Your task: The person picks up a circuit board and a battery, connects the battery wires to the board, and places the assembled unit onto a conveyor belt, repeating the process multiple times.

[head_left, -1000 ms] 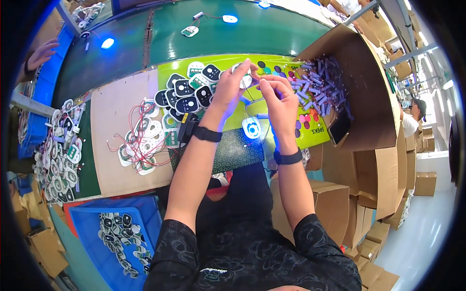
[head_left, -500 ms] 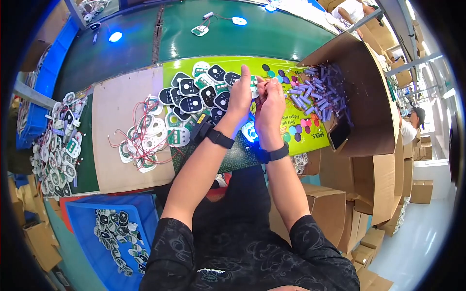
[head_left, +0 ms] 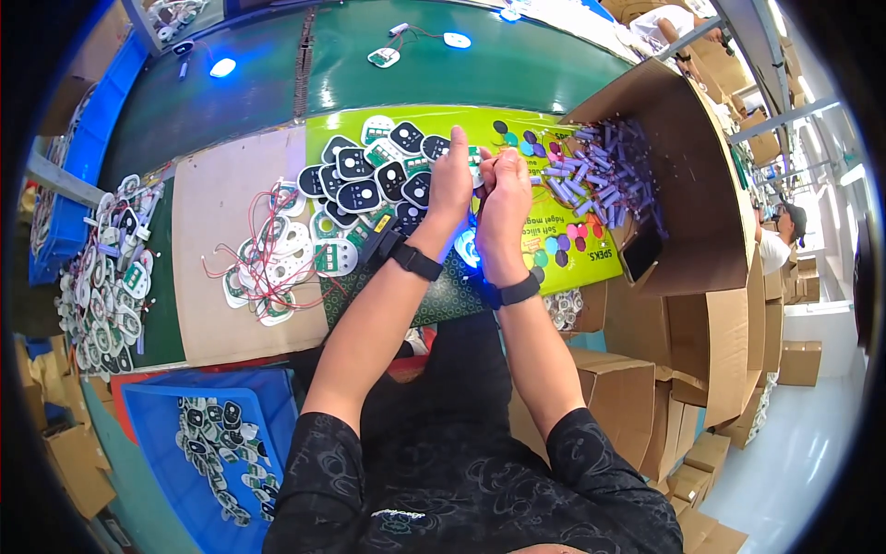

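My left hand (head_left: 450, 185) is raised over the green mat with its thumb up, its other fingers curled and partly hidden. Against its inner side shows a small white-rimmed green circuit board (head_left: 475, 159), held between my hands. Close beside it, my right hand (head_left: 506, 196) has its fingers pinched together; whatever is in them is too small to make out. Below the hands, near my right wrist, a piece glows bright blue (head_left: 468, 247). Black-faced oval panels (head_left: 358, 195) lie heaped left of my left hand, mixed with green boards.
A tipped carton (head_left: 706, 175) at right holds purple cylindrical cells (head_left: 604, 175) with wires and a dark phone (head_left: 640, 254). White plates with red wires (head_left: 288, 249) lie left. A blue bin (head_left: 157, 415) stands below. Beyond is a green belt (head_left: 480, 78) with lit pieces.
My right hand has shifted slightly left, closer to my left hand, and its fingers have moved a little. The blue glow is partly more hidden by my right wrist.
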{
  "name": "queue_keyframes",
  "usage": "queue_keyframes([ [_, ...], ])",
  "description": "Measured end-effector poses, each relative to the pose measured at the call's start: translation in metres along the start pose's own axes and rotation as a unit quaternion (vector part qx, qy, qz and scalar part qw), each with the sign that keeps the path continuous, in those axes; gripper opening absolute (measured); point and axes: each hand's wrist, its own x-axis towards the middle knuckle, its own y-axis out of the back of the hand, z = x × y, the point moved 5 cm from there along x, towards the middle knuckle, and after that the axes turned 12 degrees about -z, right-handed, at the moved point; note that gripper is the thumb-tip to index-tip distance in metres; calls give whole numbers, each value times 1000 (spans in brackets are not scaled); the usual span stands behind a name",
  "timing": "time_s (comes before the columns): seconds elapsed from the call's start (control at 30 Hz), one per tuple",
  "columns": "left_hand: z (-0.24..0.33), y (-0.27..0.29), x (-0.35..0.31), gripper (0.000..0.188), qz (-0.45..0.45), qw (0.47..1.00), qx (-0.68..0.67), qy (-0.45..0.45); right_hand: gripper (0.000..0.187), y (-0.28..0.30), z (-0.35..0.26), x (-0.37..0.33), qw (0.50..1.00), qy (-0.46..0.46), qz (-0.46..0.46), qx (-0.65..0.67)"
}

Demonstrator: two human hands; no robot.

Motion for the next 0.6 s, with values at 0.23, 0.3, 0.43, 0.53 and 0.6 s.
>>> queue_keyframes([
  [0.23, 18, -7, -19, 76, 63, 995, 72, 1, 30, 0, 0, -3, 999, 5, 13, -47],
  [0.3, 26, -6, -24, 76, 80, 992, 101, 2, 30, -5, 1, -4, 999, 16, 11, -50],
  [0.43, 23, -2, -25, 74, 88, 992, 85, 7, 31, -10, -1, -6, 997, 34, 1, -63],
  [0.53, 8, 9, -8, 70, 103, 993, -62, 0, 29, -21, -3, -8, 996, 67, -11, -62],
  [0.6, 9, 4, -5, 64, 108, 961, -254, -24, 31, -28, -8, -25, 995, 46, -14, -88],
])
